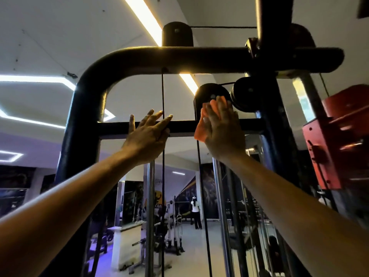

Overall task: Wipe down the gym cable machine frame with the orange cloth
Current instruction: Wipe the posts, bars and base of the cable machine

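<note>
— Orange cloth (201,126) is up high, pressed flat under the right hand (221,128) where the crossbar (183,125) meets the pulley (209,92)!

— Fingers straight?

— Straight and together, palm on the cloth, fingertips reaching the pulley's lower edge. Left hand (148,134) sits further left on the same crossbar, fingers spread, resting against it right beside the cable (163,92).

— And the frame?

— Black cable machine frame (83,108) curves overhead; a red weight housing (339,136) stands at the right. The hands are apart.
</note>
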